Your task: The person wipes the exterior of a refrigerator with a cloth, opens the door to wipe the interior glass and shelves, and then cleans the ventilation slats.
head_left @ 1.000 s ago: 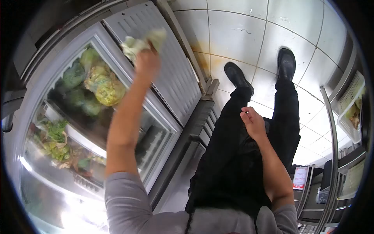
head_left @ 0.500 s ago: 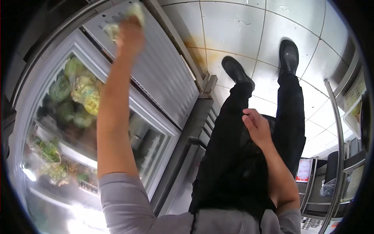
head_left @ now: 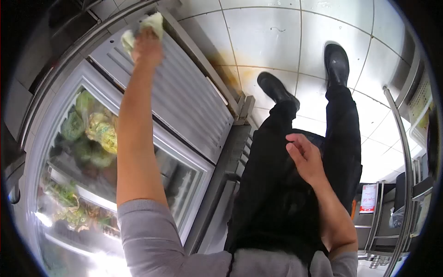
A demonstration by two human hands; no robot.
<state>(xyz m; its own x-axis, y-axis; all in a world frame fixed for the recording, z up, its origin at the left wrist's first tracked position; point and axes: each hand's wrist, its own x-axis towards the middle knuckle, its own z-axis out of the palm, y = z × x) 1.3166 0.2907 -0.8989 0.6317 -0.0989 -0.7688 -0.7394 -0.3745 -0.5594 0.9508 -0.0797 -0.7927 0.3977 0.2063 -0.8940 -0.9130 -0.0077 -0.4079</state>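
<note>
Produce: leafy greens [head_left: 102,131] sit behind the fogged glass of the fridge [head_left: 184,150], far left.
Cloth: here it is, pale green [head_left: 155,23], at the upper end of the ribbed panel [head_left: 189,87], ends poking out either side of the fingers.
Left hand: bunched on that cloth [head_left: 147,46], arm stretched right across the glass.
Right hand: over the black clothing [head_left: 277,198], fingers half curled, thumb apart [head_left: 307,159].
Boots: black pair [head_left: 338,64], planted on white tiles [head_left: 267,37].
Rack: red-and-white container [head_left: 368,198] low down, pale basket [head_left: 421,108] higher, far right.
</note>
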